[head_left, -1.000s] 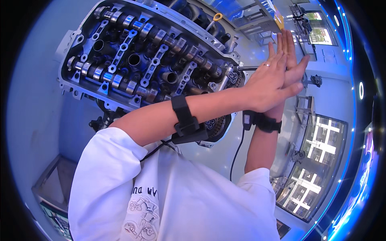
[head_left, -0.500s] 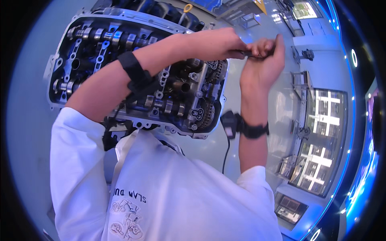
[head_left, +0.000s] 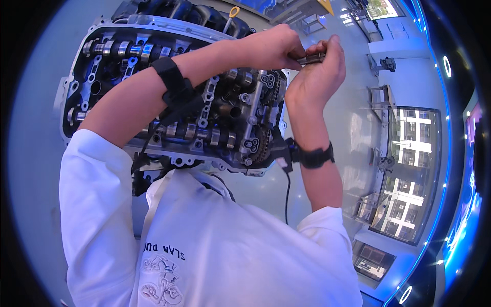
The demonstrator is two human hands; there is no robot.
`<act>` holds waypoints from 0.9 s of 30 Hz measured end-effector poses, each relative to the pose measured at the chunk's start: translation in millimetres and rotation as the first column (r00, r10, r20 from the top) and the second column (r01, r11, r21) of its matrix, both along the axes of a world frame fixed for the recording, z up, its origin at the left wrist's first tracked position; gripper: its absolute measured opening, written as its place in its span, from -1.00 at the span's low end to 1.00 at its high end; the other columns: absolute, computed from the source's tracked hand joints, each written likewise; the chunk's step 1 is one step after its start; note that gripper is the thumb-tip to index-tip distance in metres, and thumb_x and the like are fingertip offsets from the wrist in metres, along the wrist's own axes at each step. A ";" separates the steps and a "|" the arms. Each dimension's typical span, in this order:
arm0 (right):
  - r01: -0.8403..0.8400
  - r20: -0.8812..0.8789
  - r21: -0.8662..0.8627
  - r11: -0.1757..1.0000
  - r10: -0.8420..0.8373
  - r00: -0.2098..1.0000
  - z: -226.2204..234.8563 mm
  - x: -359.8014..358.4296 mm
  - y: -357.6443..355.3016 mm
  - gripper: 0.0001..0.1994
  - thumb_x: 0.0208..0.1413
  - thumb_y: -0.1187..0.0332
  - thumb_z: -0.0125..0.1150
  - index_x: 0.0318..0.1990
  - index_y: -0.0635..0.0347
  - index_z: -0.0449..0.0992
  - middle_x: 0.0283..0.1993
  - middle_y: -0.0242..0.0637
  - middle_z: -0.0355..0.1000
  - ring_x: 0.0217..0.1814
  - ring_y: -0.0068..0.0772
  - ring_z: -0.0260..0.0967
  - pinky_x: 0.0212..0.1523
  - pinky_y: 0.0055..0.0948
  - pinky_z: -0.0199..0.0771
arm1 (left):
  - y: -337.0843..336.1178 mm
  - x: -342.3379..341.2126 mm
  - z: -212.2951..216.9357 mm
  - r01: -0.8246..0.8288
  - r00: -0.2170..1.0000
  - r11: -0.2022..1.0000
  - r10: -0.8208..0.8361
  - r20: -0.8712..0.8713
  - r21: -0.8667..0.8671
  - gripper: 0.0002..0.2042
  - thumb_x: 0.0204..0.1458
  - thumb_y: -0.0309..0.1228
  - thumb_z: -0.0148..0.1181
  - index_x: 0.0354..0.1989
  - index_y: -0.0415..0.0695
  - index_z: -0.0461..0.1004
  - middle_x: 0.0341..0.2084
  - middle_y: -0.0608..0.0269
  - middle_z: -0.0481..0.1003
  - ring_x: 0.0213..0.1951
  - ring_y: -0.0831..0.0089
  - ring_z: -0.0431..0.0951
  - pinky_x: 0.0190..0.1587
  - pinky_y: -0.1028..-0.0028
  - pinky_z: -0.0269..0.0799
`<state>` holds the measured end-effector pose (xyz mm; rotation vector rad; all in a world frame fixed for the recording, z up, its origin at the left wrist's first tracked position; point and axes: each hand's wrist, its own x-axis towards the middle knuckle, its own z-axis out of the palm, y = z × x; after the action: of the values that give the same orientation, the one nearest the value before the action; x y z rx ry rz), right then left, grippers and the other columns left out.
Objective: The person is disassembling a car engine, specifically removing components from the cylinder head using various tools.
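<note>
Over the far right corner of an open engine cylinder head (head_left: 204, 148), my two hands meet around a short, dark metal cylinder (head_left: 313, 59) that looks like a socket. My left hand (head_left: 281, 47) pinches its left end between thumb and fingers. The fingers of my right hand (head_left: 323, 71) curl around its other end, palm turned up. Part of the cylinder is hidden by the fingers. Camshafts (head_left: 143, 50) with shiny lobes and a timing chain (head_left: 265, 146) show below and left of my hands, with my left forearm crossing above them.
A yellow-ringed dipstick (head_left: 233, 12) rises behind the engine, beside black manifold pipes (head_left: 179, 10). Each wrist wears a black strap with a small device (head_left: 179, 92); a cable (head_left: 287, 199) hangs from the right one. Benches (head_left: 381, 97) stand farther off at right.
Both hands have shifted left together, the right one more. The right hand has turned, and more of the metal cylinder now shows between the fingers.
</note>
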<state>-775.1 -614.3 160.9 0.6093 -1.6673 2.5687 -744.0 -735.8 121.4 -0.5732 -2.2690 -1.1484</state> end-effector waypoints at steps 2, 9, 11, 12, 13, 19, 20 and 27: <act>-0.061 -0.032 0.027 0.998 0.061 0.998 0.7 -6.3 0.1 -0.52 0.31 0.17 0.09 -0.67 0.06 0.15 -0.68 -0.48 0.00 -0.63 -0.58 -0.05 -0.53 -0.46 -0.01 | 0.2 3.1 1.1 -0.070 0.998 0.997 0.069 -0.006 -0.037 -0.81 -0.04 -0.40 0.35 -0.36 -0.29 0.60 -0.57 -0.08 0.52 -0.42 -0.07 0.52 -0.32 0.20 0.43; -0.821 0.213 0.491 0.293 0.873 0.439 45.8 -70.0 15.3 -0.46 0.34 0.14 0.08 -0.72 0.01 0.10 -0.76 -0.52 -0.03 -0.70 -0.60 -0.19 -0.50 -0.47 -0.07 | -16.1 3.3 0.1 0.060 0.983 0.996 -0.046 0.178 -0.071 -0.80 0.01 -0.47 0.28 -0.19 -0.27 0.62 -0.37 -0.02 0.62 -0.30 0.13 0.62 -0.17 0.31 0.49; -0.759 0.135 0.468 0.453 0.812 0.567 40.3 -61.6 14.7 -0.48 0.34 0.15 0.09 -0.70 0.06 0.15 -0.75 -0.48 0.03 -0.68 -0.59 -0.12 -0.49 -0.46 0.01 | -20.0 0.7 -2.7 0.123 0.984 0.991 -0.115 0.137 -0.050 -0.78 0.01 -0.53 0.25 -0.14 -0.29 0.61 -0.29 -0.03 0.62 -0.20 0.11 0.62 -0.09 0.31 0.49; -0.689 0.044 0.392 0.610 0.735 0.676 30.5 -51.3 13.9 -0.48 0.34 0.15 0.09 -0.70 0.07 0.15 -0.74 -0.47 0.04 -0.67 -0.58 -0.11 -0.49 -0.45 0.03 | -20.7 -0.2 -4.9 0.137 0.981 0.989 -0.127 0.144 -0.060 -0.77 0.00 -0.53 0.25 -0.15 -0.30 0.61 -0.29 -0.03 0.62 -0.20 0.10 0.62 -0.09 0.30 0.49; -0.608 -0.031 0.304 0.734 0.645 0.764 19.6 -38.5 13.0 -0.48 0.33 0.16 0.09 -0.69 0.09 0.16 -0.73 -0.46 0.05 -0.67 -0.58 -0.10 -0.48 -0.45 0.05 | -22.4 0.0 -7.0 0.168 0.980 0.984 -0.160 0.115 -0.064 -0.77 0.00 -0.54 0.26 -0.15 -0.30 0.61 -0.30 -0.03 0.62 -0.19 0.09 0.62 -0.08 0.29 0.49; -0.005 0.004 0.010 1.000 0.005 1.000 -33.7 14.7 14.8 -0.59 0.42 0.07 -0.18 -0.04 0.30 0.38 -0.04 -0.17 0.35 0.05 -0.32 0.28 0.14 -0.29 0.23 | -6.4 -4.4 -6.9 0.048 0.993 0.960 -0.077 0.092 0.277 -0.59 0.23 -0.22 0.02 0.09 -0.30 0.46 0.08 -0.05 0.48 0.09 0.11 0.49 0.15 0.25 0.36; 0.000 -0.019 0.011 1.000 0.000 1.000 -38.8 21.0 16.5 -0.54 0.43 0.05 -0.25 0.03 0.33 0.36 0.04 -0.13 0.34 0.10 -0.27 0.28 0.20 -0.25 0.21 | 1.4 -8.2 -3.7 -0.063 0.988 0.885 -0.010 0.155 0.462 -0.53 0.29 -0.14 -0.07 0.17 -0.28 0.41 0.17 -0.05 0.43 0.16 0.10 0.44 0.21 0.25 0.32; -0.261 0.041 0.086 0.962 0.258 0.965 -9.6 -16.9 -7.5 -0.24 0.38 -0.20 -0.40 0.41 0.34 0.05 0.28 -0.25 0.23 0.33 -0.39 0.16 0.35 -0.34 0.08 | 62.9 -28.2 23.3 -0.057 0.959 0.608 -0.187 0.213 0.792 -0.22 0.32 0.14 -0.37 0.44 -0.34 -0.07 0.47 -0.16 -0.14 0.50 0.06 -0.20 0.49 0.26 -0.24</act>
<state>-792.0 -621.8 151.3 0.8535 -1.8356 2.6971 -772.2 -672.9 144.7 -0.1212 -1.6391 -2.2015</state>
